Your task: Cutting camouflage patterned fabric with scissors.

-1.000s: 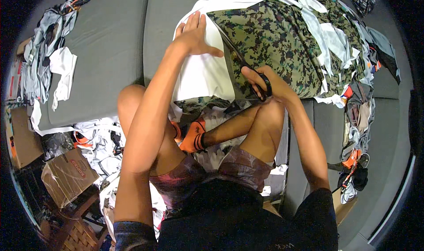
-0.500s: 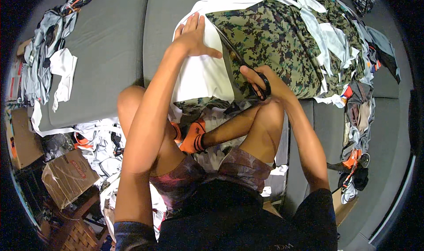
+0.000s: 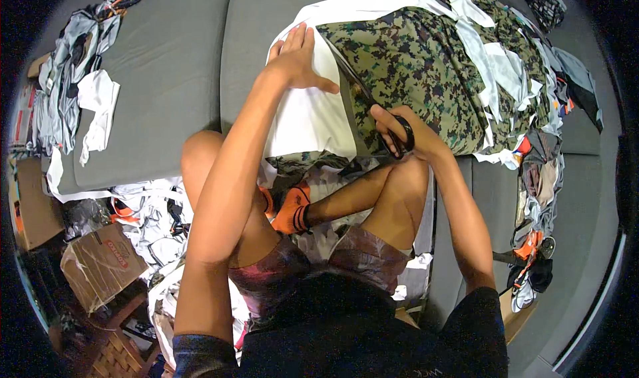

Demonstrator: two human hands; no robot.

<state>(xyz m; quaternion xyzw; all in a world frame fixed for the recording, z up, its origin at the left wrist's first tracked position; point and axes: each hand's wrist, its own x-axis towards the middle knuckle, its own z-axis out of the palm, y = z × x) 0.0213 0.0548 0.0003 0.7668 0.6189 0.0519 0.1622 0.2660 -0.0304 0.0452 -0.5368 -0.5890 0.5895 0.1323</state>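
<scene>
My left hand lies flat with its fingers stretched out, pressing on a white piece of fabric. Beneath and beside that white piece spreads camouflage fabric in green, brown and black. My right hand is closed round the black handles of a pair of scissors. Their long blades run up and to the left along the white piece's right edge, over the camouflage fabric. How far the blades are apart I cannot make out. A long white strip curves along the far edge of the camouflage fabric.
Grey cushions form the work surface. White scraps lie on the camouflage fabric at right. Grey garments are heaped at far left. Lower left stands a cardboard box beside piled white fabric. My crossed legs are in front.
The whole view has shifted slightly, moving things a little right and down. My left hand still presses on the white piece, and the scissors stay in my right hand along its edge.
</scene>
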